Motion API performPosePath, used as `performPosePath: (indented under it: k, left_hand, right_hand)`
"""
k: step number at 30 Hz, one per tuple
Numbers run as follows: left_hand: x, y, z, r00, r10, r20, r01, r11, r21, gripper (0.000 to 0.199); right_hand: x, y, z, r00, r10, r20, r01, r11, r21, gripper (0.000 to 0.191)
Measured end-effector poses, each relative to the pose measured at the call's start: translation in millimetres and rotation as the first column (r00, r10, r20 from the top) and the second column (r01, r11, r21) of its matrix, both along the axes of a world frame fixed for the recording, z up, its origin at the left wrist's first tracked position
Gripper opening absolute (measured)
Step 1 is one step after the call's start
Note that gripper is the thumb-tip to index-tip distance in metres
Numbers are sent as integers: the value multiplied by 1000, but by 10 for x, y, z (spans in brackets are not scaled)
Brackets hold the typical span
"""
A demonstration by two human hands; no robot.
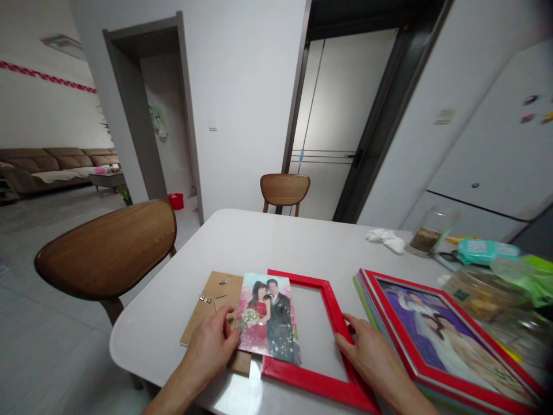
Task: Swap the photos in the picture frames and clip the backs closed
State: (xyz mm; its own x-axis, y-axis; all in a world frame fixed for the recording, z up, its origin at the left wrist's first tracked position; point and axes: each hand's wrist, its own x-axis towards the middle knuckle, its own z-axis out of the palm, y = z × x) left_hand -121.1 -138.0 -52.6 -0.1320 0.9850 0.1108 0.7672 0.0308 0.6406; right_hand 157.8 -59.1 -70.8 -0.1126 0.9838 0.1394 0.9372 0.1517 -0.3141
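A printed photo (268, 317) of a couple lies over the left part of an empty red frame (330, 305) and the edge of a brown backing board (211, 288) with metal clips. My left hand (213, 340) pinches the photo's left edge between thumb and fingers, above the board. On the right side of the red frame, my right hand (367, 351) grips the bar with thumb and fingers. To its right rests a stack of frames, topped by a red-edged framed picture (449, 340).
Behind the stack are a glass jar (432, 230), crumpled tissue (386, 239), a teal packet (487, 252) and clear containers (479, 294). Wooden chairs stand at the left (112, 248) and far side (285, 189) of the white table (276, 239).
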Motion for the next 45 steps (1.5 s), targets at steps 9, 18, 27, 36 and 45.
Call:
performPosePath:
  k: [9, 18, 27, 36, 45]
  left_hand:
    - [132, -54, 29, 992, -76, -102, 86, 991, 103, 33]
    - [328, -114, -29, 969, -199, -144, 218, 967, 129, 46]
    - [408, 9, -110, 933, -283, -223, 330, 920, 213, 58]
    - [747, 40, 225, 915, -141, 378, -87, 847, 525, 37]
    - [1034, -39, 61, 617, -278, 736, 24, 942, 336, 52]
  right_hand:
    - [-326, -57, 102, 915, 130, -382, -100, 990, 97, 39]
    - [-683, 4, -21, 652, -57, -756, -196, 950, -241, 48]
    - [-949, -118, 289, 249, -229, -941, -407, 857, -316, 39]
    - [-977, -240, 381, 124, -336, -934, -248, 901, -357, 47]
    - [-540, -79, 303, 18, -265, -964, -199, 944, -263, 35]
